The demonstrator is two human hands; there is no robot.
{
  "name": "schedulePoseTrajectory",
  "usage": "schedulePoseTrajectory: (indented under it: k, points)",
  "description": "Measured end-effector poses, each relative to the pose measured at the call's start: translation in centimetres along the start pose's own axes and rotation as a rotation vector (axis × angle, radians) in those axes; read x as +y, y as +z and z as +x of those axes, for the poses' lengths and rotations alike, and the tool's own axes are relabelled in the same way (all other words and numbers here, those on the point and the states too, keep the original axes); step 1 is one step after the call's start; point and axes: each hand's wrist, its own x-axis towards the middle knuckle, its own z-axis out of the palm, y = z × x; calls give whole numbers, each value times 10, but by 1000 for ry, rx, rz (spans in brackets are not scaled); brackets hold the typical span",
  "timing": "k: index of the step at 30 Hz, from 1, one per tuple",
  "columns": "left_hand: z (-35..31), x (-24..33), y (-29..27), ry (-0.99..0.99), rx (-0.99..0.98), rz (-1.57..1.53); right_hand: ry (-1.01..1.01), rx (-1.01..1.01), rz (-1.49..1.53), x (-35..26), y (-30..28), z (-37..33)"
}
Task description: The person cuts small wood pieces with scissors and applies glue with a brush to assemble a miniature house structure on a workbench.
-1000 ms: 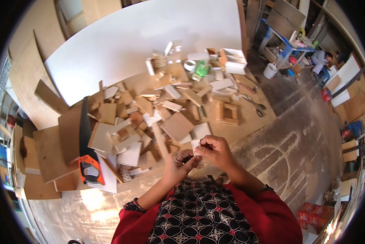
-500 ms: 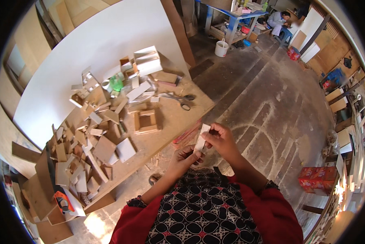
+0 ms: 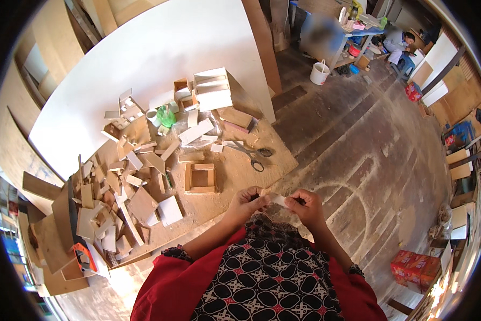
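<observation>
A small pale flat strip (image 3: 277,199) spans the gap between my two hands, in front of the workbench edge; its material is hard to make out. My left hand (image 3: 247,203) pinches one end between thumb and fingers. At the other end, my right hand (image 3: 307,206) grips it with curled fingers. Nearest on the bench lies a small square wooden frame (image 3: 214,182). Beyond it, a pair of dark-handled scissors (image 3: 257,156) rests with its blades pointing left.
Wood offcuts (image 3: 142,202) heap the bench's left side, with an orange-and-black tool (image 3: 84,258) at its near end. A white compartment box (image 3: 212,88) and green plastic bundle (image 3: 166,116) stand farther back. A white bucket (image 3: 319,73), a seated person (image 3: 395,45) and red cartons (image 3: 415,270) are off right.
The strip has turned from nearly upright to lying across between my hands. My right hand has moved lower and rightward, while my left hand has risen slightly. The view has shifted.
</observation>
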Motion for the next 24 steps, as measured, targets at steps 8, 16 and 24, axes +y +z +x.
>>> schedulePoseTrajectory:
  k: [8,16,24]
  points:
    - [20,0,-32,8,222,-220,-79,-116,-249,-2,22,68]
    - [-7,3,-50,3,485,-289,-426,-128,-995,30,36,146]
    - [-26,-11,-26,94,758,-423,-403,-464,-1009,21,17,163]
